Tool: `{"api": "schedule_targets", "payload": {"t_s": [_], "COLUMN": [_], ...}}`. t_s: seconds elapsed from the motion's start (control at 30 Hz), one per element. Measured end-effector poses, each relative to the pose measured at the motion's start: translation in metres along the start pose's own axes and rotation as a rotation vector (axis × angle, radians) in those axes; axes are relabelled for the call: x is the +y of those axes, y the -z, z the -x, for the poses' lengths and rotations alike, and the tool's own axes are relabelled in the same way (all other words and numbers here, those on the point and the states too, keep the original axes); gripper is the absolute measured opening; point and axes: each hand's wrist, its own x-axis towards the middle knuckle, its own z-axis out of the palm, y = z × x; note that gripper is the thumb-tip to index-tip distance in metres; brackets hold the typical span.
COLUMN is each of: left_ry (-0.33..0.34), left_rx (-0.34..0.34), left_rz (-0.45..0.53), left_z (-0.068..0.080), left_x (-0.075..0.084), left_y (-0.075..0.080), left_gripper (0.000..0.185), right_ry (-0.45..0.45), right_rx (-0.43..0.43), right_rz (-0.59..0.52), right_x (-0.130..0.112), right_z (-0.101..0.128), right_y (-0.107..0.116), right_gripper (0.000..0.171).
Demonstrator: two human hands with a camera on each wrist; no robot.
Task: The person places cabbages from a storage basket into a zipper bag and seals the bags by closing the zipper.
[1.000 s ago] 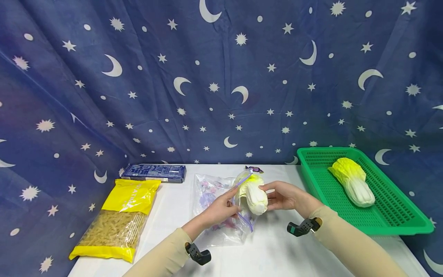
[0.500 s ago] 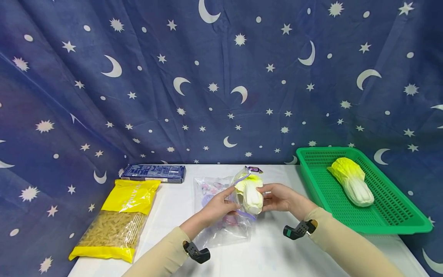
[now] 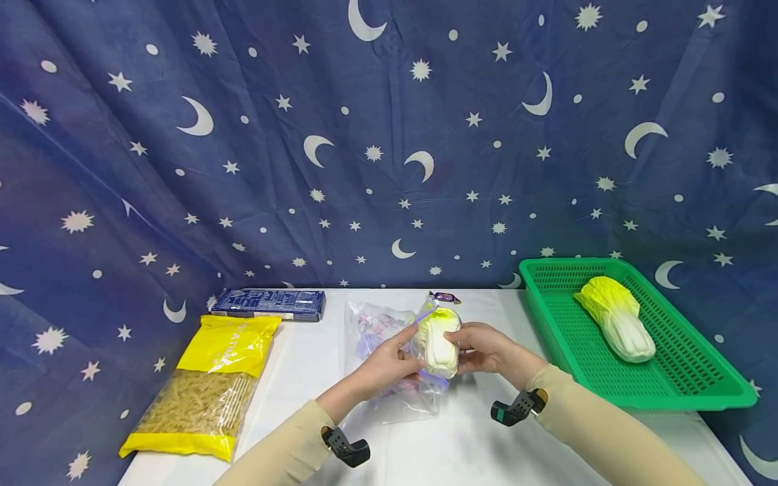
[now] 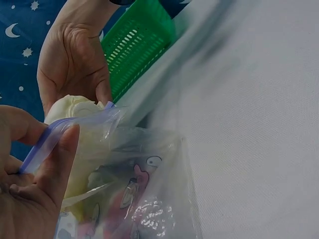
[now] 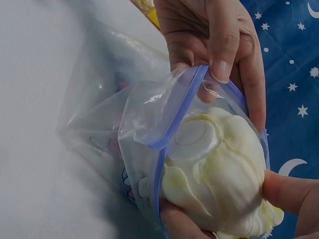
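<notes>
A napa cabbage (image 3: 440, 343), white at the base with yellow-green leaves, sits partly inside the mouth of a clear zip bag (image 5: 144, 109). The bag has a purple zip strip and printed cartoon figures. My left hand (image 3: 389, 364) pinches the bag's rim between thumb and fingers, holding the mouth apart. My right hand (image 3: 486, 347) grips the cabbage from the right, thumb on its front. In the right wrist view the cabbage's round cut base faces the camera, within the purple strip. Its leafy end is partly hidden there.
At right stands a green basket (image 3: 547, 324) with a second napa cabbage (image 3: 616, 317) in it. A yellow pasta bag (image 3: 206, 385) lies at left, a blue box (image 3: 270, 304) behind it. A small purple wrapped candy (image 3: 446, 297) lies near the curtain.
My right hand has moved left with the cabbage, which goes further into the bag's mouth and stands more upright. My left hand stays nearly in place on the rim.
</notes>
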Motion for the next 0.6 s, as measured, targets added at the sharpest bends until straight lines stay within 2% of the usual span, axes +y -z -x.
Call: {"api": "schedule_targets", "payload": {"t_s": [0.23,0.43,0.6], "left_ry": [0.002,-0.003,0.001], "left_rx": [-0.006,-0.021,-0.019], "left_rz": [0.018,0.084,0.086], "left_z": [-0.0010,-0.0011,-0.0007], "left_x": [-0.0003,0.0000,0.0005], "left_y": [0.0005,-0.0001,0.0003], "left_gripper": [0.083,0.081,0.081], "right_ry": [0.002,-0.033,0.001], "right_rx": [-0.078,-0.089,-0.079], "right_rz": [0.034,-0.005,0.041], "right_x": [0.0033,0.0055,0.0059], "right_z": [-0.0024,-0.0039,-0.0039], "right_y": [0.0012,0.0025,0.0016], "right_gripper": [0.051,0.056,0.062]}}
